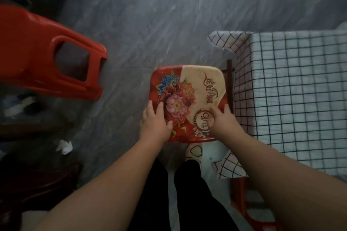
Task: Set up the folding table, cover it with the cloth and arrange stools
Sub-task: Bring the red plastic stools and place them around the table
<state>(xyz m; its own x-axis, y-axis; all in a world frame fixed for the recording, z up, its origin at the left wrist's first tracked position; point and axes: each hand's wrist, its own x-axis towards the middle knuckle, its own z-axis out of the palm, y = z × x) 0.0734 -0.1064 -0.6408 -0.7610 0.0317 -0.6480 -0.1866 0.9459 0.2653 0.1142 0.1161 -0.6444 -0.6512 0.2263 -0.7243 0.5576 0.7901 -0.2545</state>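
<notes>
A: What are the hands doing?

B: Both reach down and forward with straight arms. The left hand (156, 120) lies palm down on the near left part of a stool seat (188, 88), fingers spread and flat, thumb pointing toward the other hand. The right hand (223, 118) rests on the near right part, fingers loosely curved over the edge beside the table. Neither is closed around anything; they press or steady the seat.

A: How many stools?

B: Three that I can count. The one under the hands stands upright. A second red stool (48, 54) lies tilted on its side, well away beyond the left hand, its leg opening facing up. A third red stool (242, 200) shows only partly, behind the right forearm, under the cloth's hanging corner.

A: And the table?

B: One table, just right of the right hand, covered by one white cloth (296, 84) with a dark grid. A dark table leg (229, 73) shows between cloth and stool.

A: Any writing?

B: The seat has printed flowers, some Chinese characters I cannot read surely, and a round badge that seems to say "Gift", half under the right fingers.

A: Anything else?

B: One crumpled paper scrap (64, 147) on the grey floor (169, 15), left of the left forearm.
</notes>
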